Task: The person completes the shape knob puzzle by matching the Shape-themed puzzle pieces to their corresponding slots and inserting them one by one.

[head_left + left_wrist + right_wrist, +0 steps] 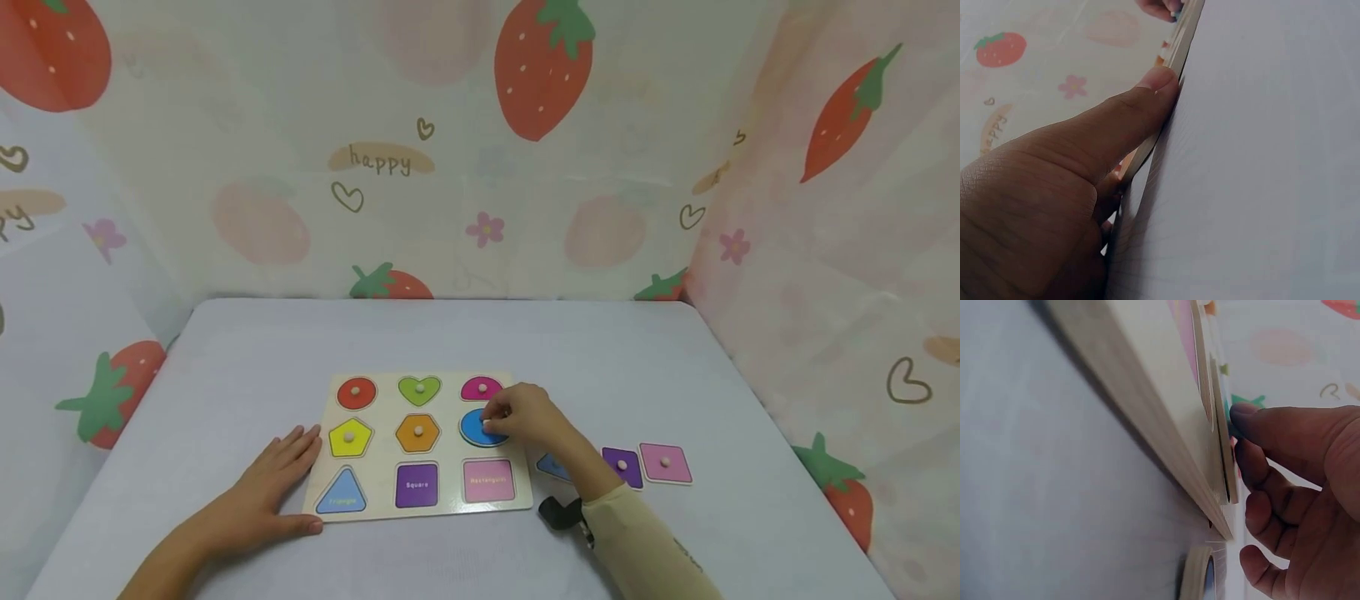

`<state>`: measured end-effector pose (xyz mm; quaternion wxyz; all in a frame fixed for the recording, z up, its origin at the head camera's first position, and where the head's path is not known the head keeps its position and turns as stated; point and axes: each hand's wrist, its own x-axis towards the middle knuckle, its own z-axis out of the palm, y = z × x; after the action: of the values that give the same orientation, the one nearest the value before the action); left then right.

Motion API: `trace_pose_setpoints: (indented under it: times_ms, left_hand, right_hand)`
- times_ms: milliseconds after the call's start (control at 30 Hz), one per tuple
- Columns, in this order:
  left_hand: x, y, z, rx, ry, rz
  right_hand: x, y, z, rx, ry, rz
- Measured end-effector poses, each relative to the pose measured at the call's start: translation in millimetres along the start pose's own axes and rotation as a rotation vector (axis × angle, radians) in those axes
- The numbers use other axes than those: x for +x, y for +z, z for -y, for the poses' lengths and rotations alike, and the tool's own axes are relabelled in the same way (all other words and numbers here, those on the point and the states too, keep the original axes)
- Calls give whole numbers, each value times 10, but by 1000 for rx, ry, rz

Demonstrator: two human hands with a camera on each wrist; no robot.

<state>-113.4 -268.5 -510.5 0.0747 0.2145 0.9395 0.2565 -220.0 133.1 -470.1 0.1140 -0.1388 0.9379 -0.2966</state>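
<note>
Head view: near the tabletop's front edge, the left hand lies flat with straight fingers against the puzzle board, steadying it. Farther in, the right hand pinches the blue circle piece by its knob, over its slot at the board's right side.

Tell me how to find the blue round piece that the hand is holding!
Look at the wooden puzzle board in the middle of the table. Go to its right column, middle row, under the pink half-circle and above the pink rectangle space. The blue circle sits there, the only piece with the right hand pinching its knob.
</note>
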Motion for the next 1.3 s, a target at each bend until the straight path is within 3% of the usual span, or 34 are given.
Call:
trace_pose_setpoints:
  times_ms: [1300]
  left_hand:
    - [4, 0, 23, 22, 2, 5]
  right_hand:
    - [-24, -75, 30, -16, -9, 44]
